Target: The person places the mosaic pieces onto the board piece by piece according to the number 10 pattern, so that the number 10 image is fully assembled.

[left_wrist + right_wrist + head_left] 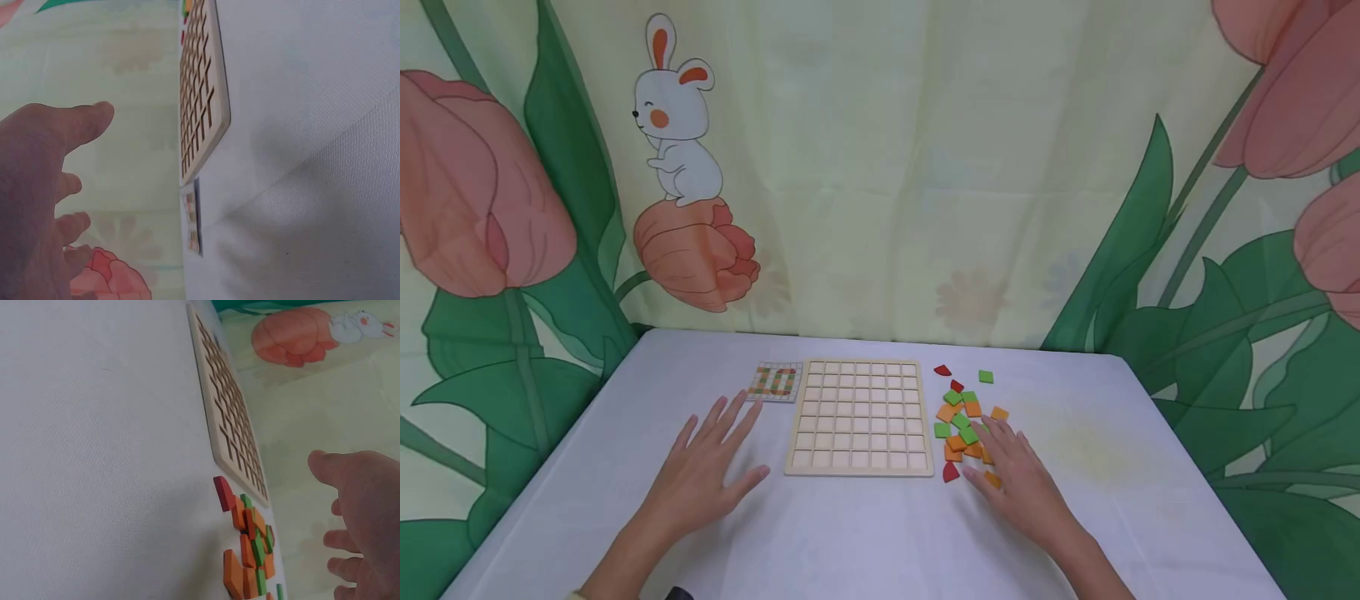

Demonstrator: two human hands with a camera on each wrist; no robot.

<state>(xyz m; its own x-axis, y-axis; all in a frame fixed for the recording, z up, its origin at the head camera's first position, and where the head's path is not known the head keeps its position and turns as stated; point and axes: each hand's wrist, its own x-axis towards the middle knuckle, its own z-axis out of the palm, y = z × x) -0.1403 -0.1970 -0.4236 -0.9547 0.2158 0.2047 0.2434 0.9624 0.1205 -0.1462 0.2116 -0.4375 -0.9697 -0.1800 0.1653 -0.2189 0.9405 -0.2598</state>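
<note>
A pale wooden grid board [861,411] with square recesses lies on the table, and its cells hold nothing. To its left my left hand [707,467] hovers with fingers spread, holding nothing. Just beyond those fingertips lies a small pattern card [776,382] printed with coloured squares. Right of the board is a loose heap of green and orange square tiles [960,421], with a few red rounded pieces [951,472]. Over the near right side of the heap is my right hand [1022,483], its fingers extended; it hides some tiles. The right wrist view shows that hand above the tabletop, gripping nothing.
A white cloth covers the table [850,542]. Behind it hangs a curtain [880,167] printed with tulips and a rabbit. One green tile [986,377] lies apart at the heap's far side. A dark object [679,593] shows by the left wrist.
</note>
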